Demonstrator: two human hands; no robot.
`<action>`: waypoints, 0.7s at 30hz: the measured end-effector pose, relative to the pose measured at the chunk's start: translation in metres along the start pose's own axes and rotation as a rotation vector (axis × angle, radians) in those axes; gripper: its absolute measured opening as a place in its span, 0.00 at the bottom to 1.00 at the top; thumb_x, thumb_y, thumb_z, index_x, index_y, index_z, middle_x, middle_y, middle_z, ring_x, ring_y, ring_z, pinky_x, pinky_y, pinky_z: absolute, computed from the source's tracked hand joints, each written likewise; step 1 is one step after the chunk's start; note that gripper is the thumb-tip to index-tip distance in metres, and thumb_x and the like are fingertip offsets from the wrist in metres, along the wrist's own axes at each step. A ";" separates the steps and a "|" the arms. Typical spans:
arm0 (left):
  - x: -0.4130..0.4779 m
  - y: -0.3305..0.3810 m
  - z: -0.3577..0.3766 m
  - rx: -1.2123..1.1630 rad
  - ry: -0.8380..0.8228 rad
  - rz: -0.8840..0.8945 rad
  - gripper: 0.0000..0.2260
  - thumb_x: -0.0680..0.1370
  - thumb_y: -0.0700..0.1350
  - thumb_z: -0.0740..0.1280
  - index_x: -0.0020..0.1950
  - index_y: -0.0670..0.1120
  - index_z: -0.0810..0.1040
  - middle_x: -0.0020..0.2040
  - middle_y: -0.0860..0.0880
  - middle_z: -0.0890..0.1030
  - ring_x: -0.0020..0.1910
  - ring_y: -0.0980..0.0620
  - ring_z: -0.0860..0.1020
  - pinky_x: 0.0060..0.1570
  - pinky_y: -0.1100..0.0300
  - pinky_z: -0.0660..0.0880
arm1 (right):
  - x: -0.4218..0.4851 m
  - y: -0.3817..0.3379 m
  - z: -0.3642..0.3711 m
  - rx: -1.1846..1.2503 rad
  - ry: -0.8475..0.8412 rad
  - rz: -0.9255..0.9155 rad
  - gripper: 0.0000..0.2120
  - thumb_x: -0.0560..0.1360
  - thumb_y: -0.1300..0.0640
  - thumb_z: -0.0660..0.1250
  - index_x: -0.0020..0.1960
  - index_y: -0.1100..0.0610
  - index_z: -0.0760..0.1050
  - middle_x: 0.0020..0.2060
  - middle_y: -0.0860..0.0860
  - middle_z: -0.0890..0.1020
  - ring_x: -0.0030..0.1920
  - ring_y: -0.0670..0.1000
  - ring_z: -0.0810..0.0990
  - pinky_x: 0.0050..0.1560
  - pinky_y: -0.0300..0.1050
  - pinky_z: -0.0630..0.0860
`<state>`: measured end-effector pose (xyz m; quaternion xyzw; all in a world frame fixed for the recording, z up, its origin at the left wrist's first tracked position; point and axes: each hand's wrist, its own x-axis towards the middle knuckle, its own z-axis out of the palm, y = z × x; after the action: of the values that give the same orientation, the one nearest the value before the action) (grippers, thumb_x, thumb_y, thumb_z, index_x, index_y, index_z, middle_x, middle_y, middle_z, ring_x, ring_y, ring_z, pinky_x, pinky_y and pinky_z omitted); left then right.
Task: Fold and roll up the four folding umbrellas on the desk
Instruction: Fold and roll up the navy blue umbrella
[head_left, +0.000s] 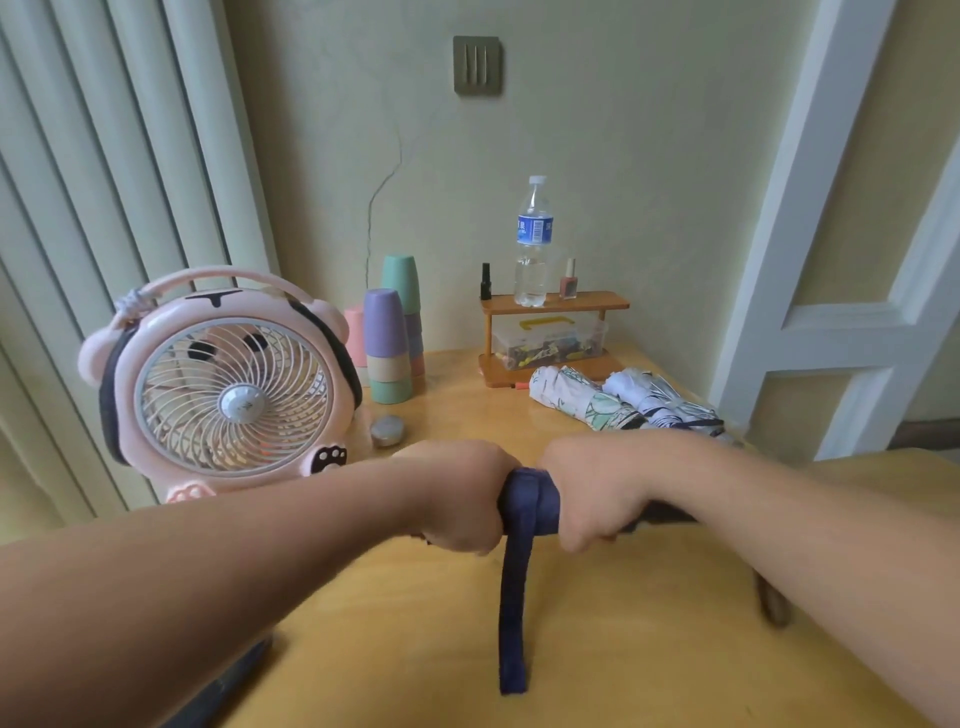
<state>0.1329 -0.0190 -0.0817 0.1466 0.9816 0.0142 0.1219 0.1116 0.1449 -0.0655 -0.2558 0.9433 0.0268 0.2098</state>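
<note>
Hands sit nearest, above the front half of the desk, both wrapped around the navy umbrella, which is held level between them. The left hand has its fingers curled tight around one end. The right hand grips the other end the same way, knuckles up, and only a short band of cloth shows between the two fists. The umbrella's closing strap hangs straight down toward the desk, unfastened, so this one looks rolled but not yet secured. Wrapping and fastening that strap seems to be the step left on it.

By the right edge, just under the right forearm, lies a dark blurred object — possibly part of another umbrella, but I cannot tell.

Farther back, toward the far right corner, two umbrellas lie side by side and touching: a leaf-print umbrella and a white striped umbrella. Both appear rolled and bound — so roughly two done, a third nearly there, and the fourth unaccounted for.

Along the far edge stand a pink fan, stacked cups and a small wooden shelf.
</note>
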 end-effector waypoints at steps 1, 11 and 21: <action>0.002 -0.005 -0.004 -0.160 -0.135 -0.042 0.14 0.71 0.43 0.76 0.55 0.48 0.79 0.44 0.49 0.84 0.40 0.47 0.82 0.44 0.54 0.80 | 0.001 -0.004 0.005 -0.144 0.112 0.008 0.03 0.68 0.58 0.68 0.41 0.58 0.77 0.34 0.53 0.82 0.31 0.54 0.77 0.33 0.45 0.72; -0.009 0.003 0.032 0.410 0.514 0.209 0.11 0.76 0.43 0.65 0.55 0.53 0.70 0.43 0.52 0.75 0.41 0.45 0.76 0.36 0.54 0.65 | -0.002 0.018 0.014 0.610 -0.319 0.036 0.14 0.71 0.68 0.69 0.27 0.60 0.76 0.23 0.55 0.75 0.22 0.51 0.74 0.26 0.39 0.72; -0.009 -0.007 0.013 -0.591 -0.284 0.093 0.05 0.72 0.37 0.75 0.41 0.47 0.82 0.30 0.51 0.82 0.31 0.50 0.81 0.39 0.56 0.80 | 0.006 -0.012 0.023 -0.086 0.116 -0.073 0.05 0.67 0.55 0.70 0.41 0.55 0.77 0.30 0.50 0.80 0.29 0.54 0.76 0.31 0.43 0.71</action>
<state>0.1426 -0.0285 -0.0928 0.1502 0.9004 0.2831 0.2941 0.1219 0.1354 -0.0883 -0.2998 0.9419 0.0446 0.1446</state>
